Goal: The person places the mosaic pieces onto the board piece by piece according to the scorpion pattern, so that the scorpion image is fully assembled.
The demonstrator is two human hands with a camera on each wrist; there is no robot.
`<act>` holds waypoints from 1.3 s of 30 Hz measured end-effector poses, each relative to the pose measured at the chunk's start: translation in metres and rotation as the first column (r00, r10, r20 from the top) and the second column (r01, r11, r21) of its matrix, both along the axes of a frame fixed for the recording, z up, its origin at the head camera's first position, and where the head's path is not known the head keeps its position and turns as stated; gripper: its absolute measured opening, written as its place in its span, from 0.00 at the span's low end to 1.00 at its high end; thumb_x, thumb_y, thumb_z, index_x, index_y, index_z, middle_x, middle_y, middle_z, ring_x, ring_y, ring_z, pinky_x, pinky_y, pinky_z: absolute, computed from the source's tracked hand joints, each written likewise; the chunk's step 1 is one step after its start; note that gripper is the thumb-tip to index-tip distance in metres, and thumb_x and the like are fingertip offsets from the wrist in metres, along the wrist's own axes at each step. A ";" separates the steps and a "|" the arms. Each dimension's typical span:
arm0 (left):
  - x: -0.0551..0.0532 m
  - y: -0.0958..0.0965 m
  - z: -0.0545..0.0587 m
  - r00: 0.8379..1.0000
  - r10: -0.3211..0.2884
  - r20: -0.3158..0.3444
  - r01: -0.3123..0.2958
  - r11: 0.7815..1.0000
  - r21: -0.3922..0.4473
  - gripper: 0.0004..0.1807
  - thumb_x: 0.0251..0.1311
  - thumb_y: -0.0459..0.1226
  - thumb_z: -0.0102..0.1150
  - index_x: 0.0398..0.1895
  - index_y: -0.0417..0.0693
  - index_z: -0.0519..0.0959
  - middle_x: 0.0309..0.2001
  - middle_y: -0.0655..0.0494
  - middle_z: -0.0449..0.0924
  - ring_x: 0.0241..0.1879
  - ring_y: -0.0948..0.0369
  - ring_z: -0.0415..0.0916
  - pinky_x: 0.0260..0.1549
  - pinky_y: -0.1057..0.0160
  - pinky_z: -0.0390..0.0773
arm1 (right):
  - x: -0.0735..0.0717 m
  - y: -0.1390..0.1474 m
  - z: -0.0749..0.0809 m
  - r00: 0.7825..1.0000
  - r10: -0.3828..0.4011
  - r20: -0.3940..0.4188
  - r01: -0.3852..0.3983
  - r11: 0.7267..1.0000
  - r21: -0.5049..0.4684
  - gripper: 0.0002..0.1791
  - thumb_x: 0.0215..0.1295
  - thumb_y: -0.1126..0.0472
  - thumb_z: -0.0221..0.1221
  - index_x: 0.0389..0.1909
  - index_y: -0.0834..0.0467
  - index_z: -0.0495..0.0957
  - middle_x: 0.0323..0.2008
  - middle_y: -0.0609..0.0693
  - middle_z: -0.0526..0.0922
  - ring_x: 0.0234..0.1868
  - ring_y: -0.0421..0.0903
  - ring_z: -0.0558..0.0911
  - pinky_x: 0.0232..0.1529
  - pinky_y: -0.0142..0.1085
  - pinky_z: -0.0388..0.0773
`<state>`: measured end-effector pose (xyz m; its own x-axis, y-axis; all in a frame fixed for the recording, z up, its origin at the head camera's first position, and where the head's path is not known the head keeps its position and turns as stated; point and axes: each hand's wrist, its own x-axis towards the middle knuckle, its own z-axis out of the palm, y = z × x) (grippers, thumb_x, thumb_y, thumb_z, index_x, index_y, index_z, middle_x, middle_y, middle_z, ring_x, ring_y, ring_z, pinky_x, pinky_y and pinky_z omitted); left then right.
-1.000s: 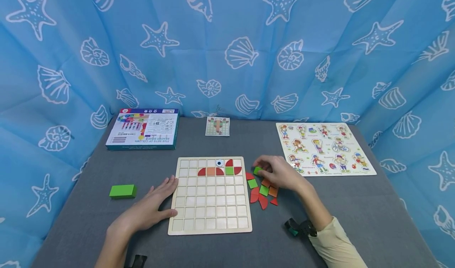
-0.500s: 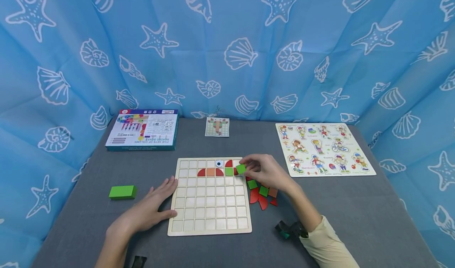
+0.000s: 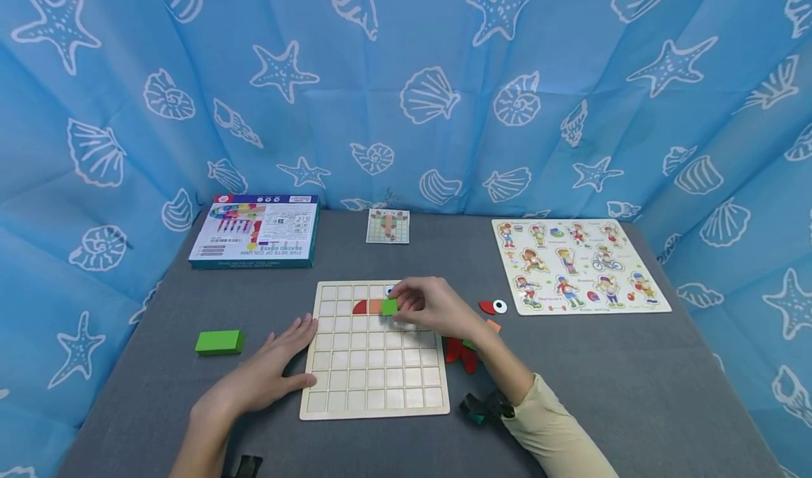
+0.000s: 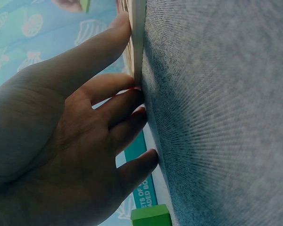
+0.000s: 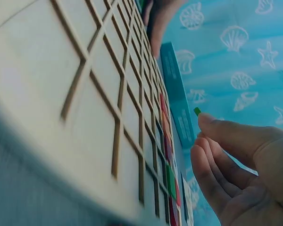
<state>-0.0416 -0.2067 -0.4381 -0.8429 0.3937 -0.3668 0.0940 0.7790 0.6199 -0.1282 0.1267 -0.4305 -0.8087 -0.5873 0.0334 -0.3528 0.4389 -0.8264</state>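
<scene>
Nearest, a pale sleeve [image 3: 558, 429] covers the right forearm, and the left hand [image 3: 263, 372] lies at the left edge of the wooden grid board [image 3: 358, 383], fingers extended and spread, touching the rim and gripping nothing. Just right of the board, partly hidden by the right forearm, red pieces [image 3: 469, 359] lie on the grey cloth [image 3: 393, 444]. Left of the board, well apart from it, sits a long green block [image 3: 218, 342]. The right hand [image 3: 438, 309] pinches a green square [image 3: 389, 307] between thumb and fingertips; the square is at the hand's left end, raised above the board near its far rows. Just left of it in the head view, an orange square [image 3: 375, 307] and a red piece [image 3: 359, 307] sit side by side in the grid. Beyond the loose pieces are an eye piece [image 3: 500, 307] and, farther right, a picture puzzle [image 3: 580, 266]. Farther back lie a box [image 3: 254, 233] and a small pattern card [image 3: 388, 225], before a blue curtain [image 3: 380, 76].
</scene>
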 end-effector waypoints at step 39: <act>-0.001 -0.002 -0.001 1.000 -0.018 -0.001 0.018 1.000 0.013 0.53 0.68 0.49 0.73 0.88 0.42 0.54 0.89 0.38 0.46 0.88 0.35 0.44 0.82 0.22 0.44 | -0.011 -0.094 -0.005 0.988 0.052 -0.148 -0.012 0.967 0.256 0.14 0.69 0.65 0.72 0.52 0.66 0.89 0.48 0.59 0.88 0.50 0.51 0.88 0.49 0.37 0.87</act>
